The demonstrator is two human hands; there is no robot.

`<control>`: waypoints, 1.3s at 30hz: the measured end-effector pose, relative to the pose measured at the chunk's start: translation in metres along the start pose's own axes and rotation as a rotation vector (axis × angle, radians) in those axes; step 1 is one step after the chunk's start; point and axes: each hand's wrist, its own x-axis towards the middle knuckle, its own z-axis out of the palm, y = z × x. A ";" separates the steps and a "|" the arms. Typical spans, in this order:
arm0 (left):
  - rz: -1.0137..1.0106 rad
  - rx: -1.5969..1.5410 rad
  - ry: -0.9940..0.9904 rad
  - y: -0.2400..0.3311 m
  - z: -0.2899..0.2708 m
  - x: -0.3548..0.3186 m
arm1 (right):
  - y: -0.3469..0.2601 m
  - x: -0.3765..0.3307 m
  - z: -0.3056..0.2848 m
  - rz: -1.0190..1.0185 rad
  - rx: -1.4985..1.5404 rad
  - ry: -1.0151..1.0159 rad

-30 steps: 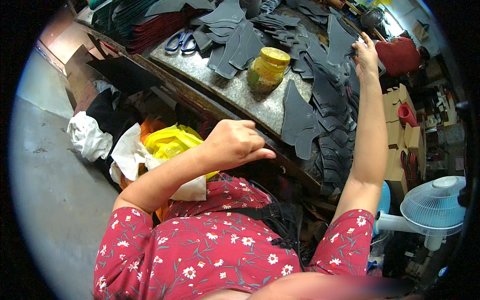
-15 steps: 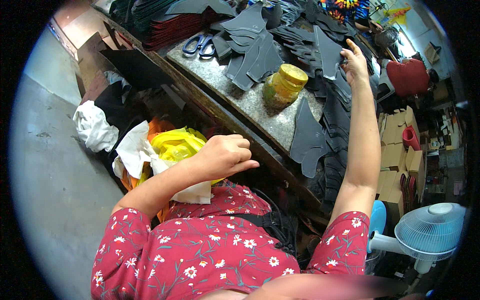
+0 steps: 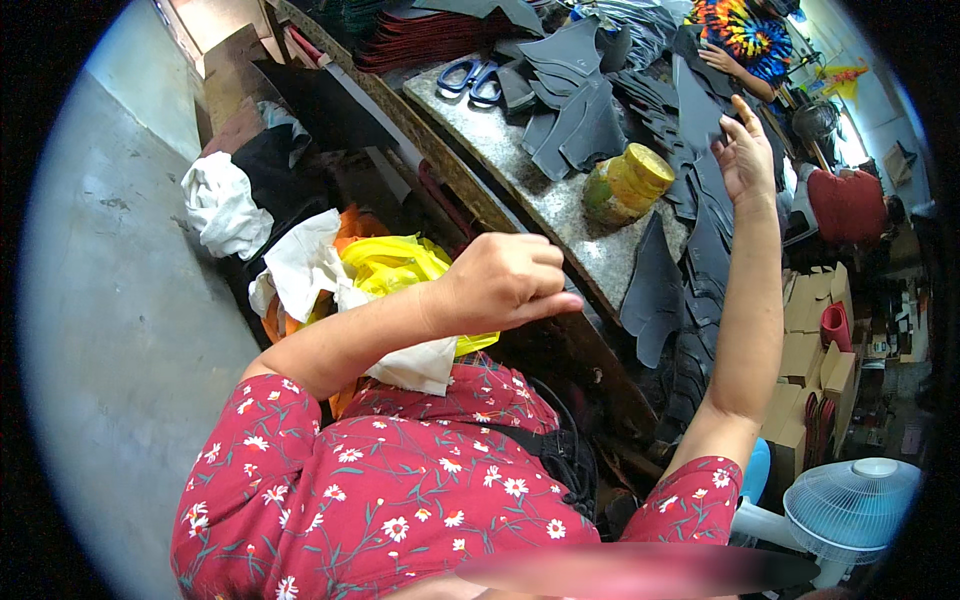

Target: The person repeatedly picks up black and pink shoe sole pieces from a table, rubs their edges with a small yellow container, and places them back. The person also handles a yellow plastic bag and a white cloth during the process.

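My left hand [image 3: 512,280] is held in front of my body near the table's edge, fingers curled and thumb sticking out; whatever may be inside the curl is hidden. My right hand [image 3: 745,155] reaches forward over the far right part of the table, index finger stretched and the others loosely bent, with nothing visible in it. Just beside it lies a dark grey cut piece [image 3: 698,105]. Overlapping rows of similar dark pieces [image 3: 708,235] run below that hand. A yellow-lidded, stained jar [image 3: 628,185] stands between my hands on the grey stone slab [image 3: 545,200].
Blue-handled scissors [image 3: 470,82] lie near stacked grey pieces [image 3: 575,95]. Yellow plastic [image 3: 395,265] and white cloth [image 3: 300,268] are left of my left hand. A co-worker's hand [image 3: 722,60] shows at the far side. A fan [image 3: 850,510] and cardboard boxes [image 3: 800,340] are at right.
The whole view has shifted, so the table appears farther right. My left hand is slightly farther forward, still curled. My right hand stays extended near the grey pieces. A co-worker's hand shows more clearly.
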 end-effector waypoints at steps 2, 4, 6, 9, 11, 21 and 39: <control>-0.065 -0.033 0.012 0.001 -0.003 0.004 | -0.004 0.003 0.011 -0.027 -0.049 -0.037; -0.111 -0.067 0.009 0.003 -0.004 0.006 | -0.001 0.008 0.024 -0.051 -0.079 -0.072; -0.135 -0.076 -0.005 0.005 -0.004 0.007 | 0.007 0.016 0.040 -0.005 -0.097 -0.105; -0.141 -0.047 -0.014 0.008 -0.001 0.007 | 0.025 0.017 0.059 0.048 -0.124 -0.222; -0.137 -0.006 -0.018 0.008 -0.001 0.007 | 0.030 0.015 0.063 -0.067 -0.425 -0.190; 0.006 0.374 0.292 -0.042 0.009 0.077 | -0.055 -0.085 0.021 -0.341 -0.630 -0.349; -0.455 0.041 0.301 -0.075 0.029 0.112 | -0.023 -0.121 0.085 -0.401 -1.814 -0.451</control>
